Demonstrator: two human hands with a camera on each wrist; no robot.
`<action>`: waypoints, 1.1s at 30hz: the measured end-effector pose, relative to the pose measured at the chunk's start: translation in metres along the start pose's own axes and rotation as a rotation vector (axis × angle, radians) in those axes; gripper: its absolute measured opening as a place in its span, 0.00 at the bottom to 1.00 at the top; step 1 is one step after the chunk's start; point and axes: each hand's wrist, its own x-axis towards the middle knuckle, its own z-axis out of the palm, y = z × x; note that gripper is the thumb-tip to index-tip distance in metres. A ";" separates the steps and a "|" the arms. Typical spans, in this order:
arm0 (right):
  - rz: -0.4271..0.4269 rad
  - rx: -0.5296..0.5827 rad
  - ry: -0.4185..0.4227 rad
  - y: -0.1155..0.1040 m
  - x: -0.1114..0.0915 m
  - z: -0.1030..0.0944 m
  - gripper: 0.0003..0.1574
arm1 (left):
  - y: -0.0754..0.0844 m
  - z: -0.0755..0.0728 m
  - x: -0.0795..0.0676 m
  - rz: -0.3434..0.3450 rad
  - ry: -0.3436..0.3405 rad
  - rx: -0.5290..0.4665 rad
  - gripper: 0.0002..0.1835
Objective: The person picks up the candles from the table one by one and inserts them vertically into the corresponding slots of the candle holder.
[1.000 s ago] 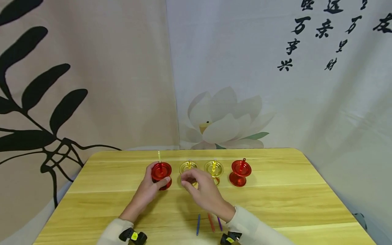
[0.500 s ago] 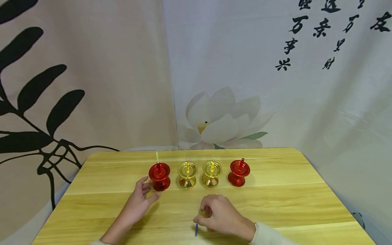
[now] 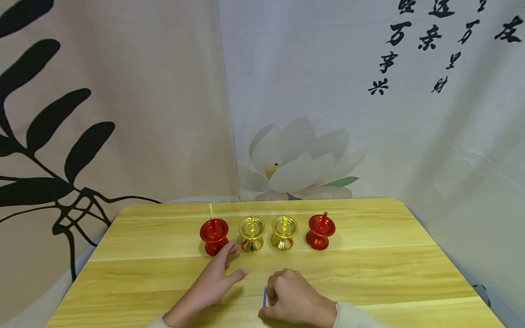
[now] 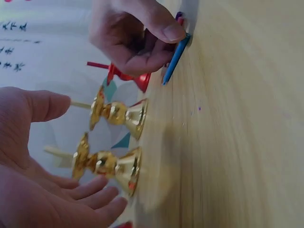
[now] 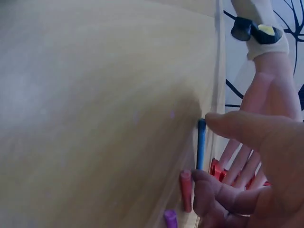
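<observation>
My right hand [image 3: 295, 296] is low over the table, with the blue candle [image 3: 264, 297] pinched lengthwise between thumb and forefinger. In the right wrist view the thumb meets one end of that thin stick and a fingertip the other. My left hand [image 3: 213, 282] is held with loosely extended fingers and nothing in them, its fingertips overlapping the base of the left red candle holder [image 3: 214, 231]. From that holder rises a pale yellow candle [image 3: 211, 211]. Beside the right fingers lie a red candle [image 5: 186, 192] and a purple candle [image 5: 170, 219], hidden by the hand in the head view.
Two gold candle holders, a left one [image 3: 252, 230] and a right one [image 3: 284, 230], continue the row at the back. A second red candle holder [image 3: 321, 230] ends it on the right. Behind the wooden table [image 3: 389, 269] hangs a printed cloth [image 3: 311, 91].
My left hand has let go of the left red holder and shifted right in front of it. My right hand has come down from the gold holders to the blue candle and pinches it.
</observation>
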 end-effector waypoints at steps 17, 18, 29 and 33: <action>-0.046 0.067 -0.091 -0.003 0.008 -0.003 0.10 | -0.013 0.028 0.060 0.037 0.142 -0.163 0.43; -0.048 0.072 -0.103 -0.003 0.009 -0.004 0.10 | -0.012 0.029 0.061 0.039 0.147 -0.190 0.43; -0.101 0.084 -0.110 -0.006 0.010 -0.001 0.12 | -0.016 0.031 0.073 -0.020 0.167 -0.225 0.48; -0.068 0.101 -0.103 -0.005 0.011 0.000 0.12 | -0.016 0.031 0.073 -0.013 0.167 -0.232 0.47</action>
